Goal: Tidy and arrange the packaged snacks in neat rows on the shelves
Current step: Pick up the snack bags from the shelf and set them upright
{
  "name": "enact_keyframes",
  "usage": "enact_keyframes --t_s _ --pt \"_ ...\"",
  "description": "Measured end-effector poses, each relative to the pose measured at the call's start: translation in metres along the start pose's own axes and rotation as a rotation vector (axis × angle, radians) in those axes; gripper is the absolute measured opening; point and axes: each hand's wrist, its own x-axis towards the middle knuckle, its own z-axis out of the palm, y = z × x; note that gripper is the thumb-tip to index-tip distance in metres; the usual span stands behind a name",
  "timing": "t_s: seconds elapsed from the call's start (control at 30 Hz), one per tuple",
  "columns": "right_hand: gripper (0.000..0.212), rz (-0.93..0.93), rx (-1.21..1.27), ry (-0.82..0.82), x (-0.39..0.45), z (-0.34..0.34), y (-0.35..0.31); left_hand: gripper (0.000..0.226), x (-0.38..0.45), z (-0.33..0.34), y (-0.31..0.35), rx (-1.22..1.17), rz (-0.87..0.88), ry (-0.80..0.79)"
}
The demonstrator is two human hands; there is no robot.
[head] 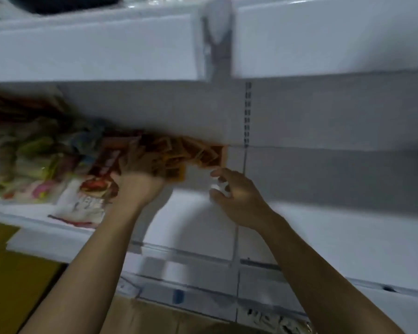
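While blur softens the shelf [323, 227] | left hand [140, 179] grips orange packets [179, 155] at frame centre, stack running rightward | right hand [239, 198] just right, fingers loosely curled, grasp unclear.

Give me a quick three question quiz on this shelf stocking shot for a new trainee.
1. True or false: the left hand is on the orange snack packets.
2. Which part of the white shelf is bare of packets: A left, B right?
3. Fill in: the right hand has its fingers curled around something small and ____.

Key: 1 true; 2 B; 3 white.
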Motion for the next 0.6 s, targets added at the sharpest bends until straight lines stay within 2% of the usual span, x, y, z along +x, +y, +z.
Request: enact_keyframes --t_s 0.07,0.17,0.23,0.3,0.4,0.5,0.6 --pt "0.041 -0.020 0.012 -0.027 0.022 0.037 -0.027 0.058 0.006 -0.018 -0.060 -0.017 -0.074 0.029" --pt "0.040 -0.014 0.052 -0.071 0.051 0.082 -0.064 0.064 0.018 -0.034 -0.120 -0.034 -0.255 -0.027" --pt "0.030 0.033 0.111 -0.086 0.072 0.113 -0.085 0.073 0.027 -0.035 -0.152 -0.065 -0.257 -0.052" --pt "0.027 0.094 0.178 -0.070 0.090 0.143 -0.101 0.067 0.032 -0.035 -0.171 -0.140 -0.289 -0.152" --pt "0.046 0.175 0.283 -0.036 0.112 0.174 -0.115 0.062 0.032 -0.028 -0.176 -0.226 -0.300 -0.256" --pt "0.067 0.196 0.338 0.038 0.122 0.191 -0.128 0.069 0.028 -0.019 -0.174 -0.379 -0.347 -0.252" --pt "0.079 0.141 0.360 0.138 0.124 0.201 -0.129 0.072 0.026 -0.015 -0.169 -0.611 -0.391 -0.212"
